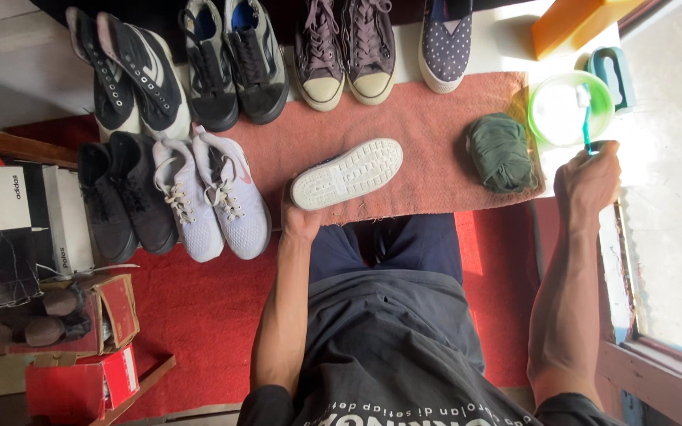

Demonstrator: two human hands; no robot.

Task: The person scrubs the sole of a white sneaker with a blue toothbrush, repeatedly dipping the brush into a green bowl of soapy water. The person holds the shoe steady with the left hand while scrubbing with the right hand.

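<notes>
a shoe (346, 173) is held sole-up over the near edge of a pink mat (436, 134), gripped at its heel end by the left hand (300, 221), whose fingers are closed round it, though they are mostly hidden under the shoe. a teal toothbrush (586, 118) is held upright by the right hand (590, 177), the fingers curled shut on the handle, its head over a green bowl (568, 109) of whitish liquid at the mat's far right corner. judged from this, the likeliest slip is the shoe tipping out of the one-ended grip, since most of its length hangs unsupported; it could drop onto the mat or the lap. drips from the brush could be carried across to the folded green cloth (503, 151) or the mat, and the bowl, set near the mat's edge, could be knocked by the right wrist. a white sneaker pair (215, 197) and a black pair (124, 197) lie just left of the held shoe and could be splashed. farther back, a row of shoes (278, 55) lines the mat, their tops cut off by the frame. the shoe's upper cannot be seen, so its colour and state are unknown. the bowl's contents are washed out by glare from the window side, and an orange box (578, 24) and a teal object (613, 75) beside the bowl are only partly shown.
</notes>
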